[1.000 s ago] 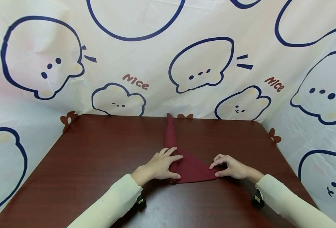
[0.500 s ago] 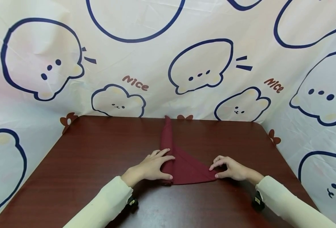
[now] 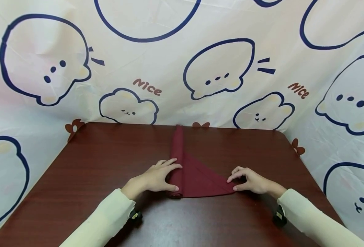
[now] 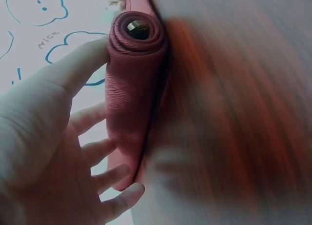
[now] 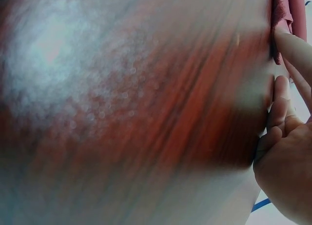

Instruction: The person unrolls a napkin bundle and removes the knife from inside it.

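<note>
A dark red cloth lies on the table, its left side wound into a long roll and its right side a flat triangle tapering to a corner. My left hand rests over the near part of the roll, fingers spread and nearly straight, thumb at the near end. In the left wrist view the coiled end of the roll has a dark, shiny spot in its middle. My right hand pinches the right corner of the cloth between thumb and index finger, with the other fingers curled in.
The dark brown wooden table has a glossy top. A pale curtain with blue-outlined cartoon figures hangs behind it and along both sides. The far end of the roll reaches the table's back edge.
My left hand has moved left together with the roll, and the flat triangle has grown wider. The right hand has stayed at the cloth's corner.
</note>
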A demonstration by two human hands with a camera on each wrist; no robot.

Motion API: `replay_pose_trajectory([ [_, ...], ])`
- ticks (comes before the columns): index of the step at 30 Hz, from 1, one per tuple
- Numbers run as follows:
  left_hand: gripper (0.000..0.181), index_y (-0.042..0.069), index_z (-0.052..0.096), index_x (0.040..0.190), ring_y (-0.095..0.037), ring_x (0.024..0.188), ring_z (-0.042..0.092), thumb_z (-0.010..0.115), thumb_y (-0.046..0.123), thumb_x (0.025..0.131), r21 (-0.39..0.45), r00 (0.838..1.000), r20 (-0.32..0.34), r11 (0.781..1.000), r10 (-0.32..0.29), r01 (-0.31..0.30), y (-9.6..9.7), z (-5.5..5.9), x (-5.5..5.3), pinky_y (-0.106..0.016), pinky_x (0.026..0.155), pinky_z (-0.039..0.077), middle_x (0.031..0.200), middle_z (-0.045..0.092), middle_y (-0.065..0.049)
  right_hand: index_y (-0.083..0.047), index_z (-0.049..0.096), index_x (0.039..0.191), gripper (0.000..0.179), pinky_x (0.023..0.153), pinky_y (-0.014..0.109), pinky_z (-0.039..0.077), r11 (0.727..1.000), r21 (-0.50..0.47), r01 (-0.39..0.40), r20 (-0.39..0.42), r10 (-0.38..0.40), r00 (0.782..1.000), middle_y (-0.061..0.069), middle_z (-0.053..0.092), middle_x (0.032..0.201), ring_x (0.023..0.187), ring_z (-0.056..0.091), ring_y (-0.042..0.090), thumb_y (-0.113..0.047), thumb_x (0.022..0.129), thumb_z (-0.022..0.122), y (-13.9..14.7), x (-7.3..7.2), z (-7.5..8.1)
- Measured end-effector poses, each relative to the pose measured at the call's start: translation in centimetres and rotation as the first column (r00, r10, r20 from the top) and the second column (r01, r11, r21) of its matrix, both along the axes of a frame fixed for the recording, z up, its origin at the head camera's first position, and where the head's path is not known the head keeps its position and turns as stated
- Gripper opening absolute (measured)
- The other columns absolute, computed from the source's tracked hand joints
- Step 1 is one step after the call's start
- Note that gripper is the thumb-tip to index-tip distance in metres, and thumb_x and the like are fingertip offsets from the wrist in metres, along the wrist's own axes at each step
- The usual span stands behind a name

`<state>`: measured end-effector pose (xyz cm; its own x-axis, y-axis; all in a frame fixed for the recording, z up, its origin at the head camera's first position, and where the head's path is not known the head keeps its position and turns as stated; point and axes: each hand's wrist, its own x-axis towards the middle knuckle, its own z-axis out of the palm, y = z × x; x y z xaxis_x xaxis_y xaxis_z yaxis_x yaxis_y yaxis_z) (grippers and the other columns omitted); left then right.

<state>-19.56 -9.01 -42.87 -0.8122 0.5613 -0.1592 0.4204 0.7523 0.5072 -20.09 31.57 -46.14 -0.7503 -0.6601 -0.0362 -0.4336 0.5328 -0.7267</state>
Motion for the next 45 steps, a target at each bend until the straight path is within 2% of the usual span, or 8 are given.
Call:
replay_pose_trajectory([
  [5,0.073,0.026,0.048,0.149,-0.037,0.15,0.029,0.079,0.042,0.085,-0.011,1.0,0.005,1.0,0.005,-0.005,-0.8,0.2,0.0,-0.064,0.115,0.031,0.167,0.029,-0.006,-0.017,0.076,0.112,0.023,0.092,0.025,0.042,1.0,0.002,0.0,-0.018,0.001,1.0,0.005,0.061,0.113,0.105,0.051,0.006,-0.023,0.09,0.077,0.0,-0.1,0.1],
  [14,0.074,0.024,0.048,0.149,-0.038,0.15,0.03,0.08,0.04,0.084,-0.009,1.0,0.011,1.0,0.015,-0.015,-1.6,0.3,0.2,-0.064,0.115,0.031,0.167,0.03,-0.008,-0.019,0.076,0.113,0.023,0.094,0.027,0.041,1.0,0.012,0.001,0.009,-0.001,1.0,0.004,0.06,0.115,0.107,0.05,0.007,-0.024,0.091,0.076,-0.5,-0.3,-0.1],
  [23,0.072,0.019,0.05,0.148,-0.04,0.15,0.028,0.079,0.039,0.085,0.003,1.0,0.003,1.0,-0.004,0.004,-0.9,1.0,-0.1,-0.064,0.117,0.028,0.165,0.031,-0.013,-0.017,0.076,0.112,0.023,0.094,0.026,0.041,1.0,-0.003,0.005,-0.001,-0.005,1.0,0.005,0.061,0.113,0.106,0.05,0.006,-0.022,0.09,0.076,-0.2,-0.3,0.2],
  [30,0.072,0.017,0.05,0.149,-0.039,0.15,0.029,0.078,0.041,0.087,0.03,0.998,-0.049,0.999,-0.028,0.03,0.6,1.4,-0.2,-0.064,0.116,0.03,0.165,0.032,-0.012,-0.016,0.076,0.112,0.023,0.093,0.026,0.042,1.0,0.005,-0.006,-0.003,0.006,1.0,0.005,0.061,0.113,0.106,0.051,0.006,-0.024,0.09,0.077,-0.2,-0.3,0.1],
  [34,0.072,0.019,0.051,0.149,-0.039,0.15,0.03,0.077,0.045,0.087,0.015,0.995,-0.084,0.998,-0.052,0.054,1.8,1.1,-0.2,-0.064,0.116,0.031,0.165,0.033,-0.01,-0.016,0.076,0.111,0.023,0.093,0.025,0.042,1.0,0.003,0.008,-0.002,-0.008,1.0,0.005,0.061,0.113,0.106,0.05,0.005,-0.023,0.089,0.078,-0.1,-0.3,0.1],
  [38,0.072,0.023,0.054,0.147,-0.036,0.15,0.031,0.076,0.052,0.085,-0.05,0.993,-0.1,0.997,-0.06,0.055,2.4,0.3,0.0,-0.062,0.116,0.032,0.164,0.036,-0.007,-0.016,0.076,0.112,0.024,0.093,0.025,0.042,1.0,0.004,0.005,0.006,-0.005,1.0,0.005,0.061,0.113,0.106,0.051,0.006,-0.024,0.089,0.077,0.0,-0.2,0.0],
  [45,0.07,0.025,0.056,0.145,-0.032,0.148,0.032,0.078,0.052,0.084,-0.106,0.992,-0.118,0.993,-0.053,0.041,2.0,-0.1,0.2,-0.063,0.115,0.033,0.164,0.037,-0.005,-0.016,0.076,0.112,0.024,0.093,0.025,0.042,1.0,-0.002,0.002,0.001,-0.002,1.0,0.005,0.06,0.113,0.105,0.051,0.005,-0.025,0.089,0.077,-0.1,-0.1,-0.1],
])
